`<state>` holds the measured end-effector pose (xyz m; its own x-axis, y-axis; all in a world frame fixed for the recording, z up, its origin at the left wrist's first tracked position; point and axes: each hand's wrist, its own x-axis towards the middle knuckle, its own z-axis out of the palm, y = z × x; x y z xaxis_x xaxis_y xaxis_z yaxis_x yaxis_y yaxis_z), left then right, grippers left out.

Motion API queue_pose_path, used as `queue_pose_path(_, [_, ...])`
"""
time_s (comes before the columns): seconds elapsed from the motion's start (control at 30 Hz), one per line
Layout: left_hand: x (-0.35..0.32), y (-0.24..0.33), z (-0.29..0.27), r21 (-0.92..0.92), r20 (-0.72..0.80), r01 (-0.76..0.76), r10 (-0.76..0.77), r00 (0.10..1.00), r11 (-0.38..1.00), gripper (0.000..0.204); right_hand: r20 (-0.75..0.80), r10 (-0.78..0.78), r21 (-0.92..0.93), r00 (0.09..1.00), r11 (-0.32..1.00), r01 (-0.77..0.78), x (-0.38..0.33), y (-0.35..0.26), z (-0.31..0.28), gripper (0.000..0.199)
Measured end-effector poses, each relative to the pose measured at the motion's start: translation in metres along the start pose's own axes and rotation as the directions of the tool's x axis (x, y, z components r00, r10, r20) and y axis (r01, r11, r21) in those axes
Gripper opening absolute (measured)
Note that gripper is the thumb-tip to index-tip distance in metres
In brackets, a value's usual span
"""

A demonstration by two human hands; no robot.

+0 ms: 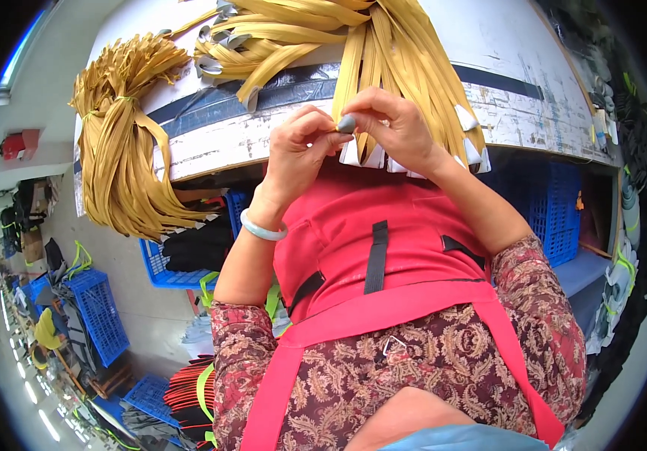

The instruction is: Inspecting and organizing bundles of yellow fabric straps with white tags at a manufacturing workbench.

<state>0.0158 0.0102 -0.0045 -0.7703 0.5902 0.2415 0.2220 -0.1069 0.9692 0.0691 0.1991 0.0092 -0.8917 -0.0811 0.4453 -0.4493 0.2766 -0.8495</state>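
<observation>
Up close, a small grey slider sits pinched between the fingertips of both hands, at the table edge. Left hand and right hand are pressed together around it, thumbs meeting. A yellow strap runs down from the tabletop into the grip, one of many hanging over the edge with white ends. To the left, a tied bundle of yellow straps drapes off the table. Pale bracelet on left wrist. Blue crates below.

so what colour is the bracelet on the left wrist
Pale blue-green, a plain smooth bangle on the left wrist, seen clearly in the head view.
</observation>
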Motion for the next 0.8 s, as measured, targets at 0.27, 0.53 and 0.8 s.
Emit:
queue_pose_path(0.27, [0.000,0.009,-0.022,0.196,-0.165,-0.134,0.168,0.972,0.971,0.009,-0.168,0.390,0.114,0.905,0.920,-0.375,-0.002,0.007,-0.026,0.020])
queue_pose_path(0.53, [-0.006,0.006,-0.103,0.429,-0.542,0.077,0.188,0.819,0.900,0.015,0.118,0.327,-0.356,0.937,0.895,-0.268,-0.051,0.012,-0.044,0.014])
queue_pose_path(0.8, [-0.018,-0.034,0.014,0.707,0.435,-0.440,0.151,0.888,0.553,0.028,0.205,0.314,-0.495,0.927,0.851,-0.178,-0.055,0.017,-0.012,0.010])
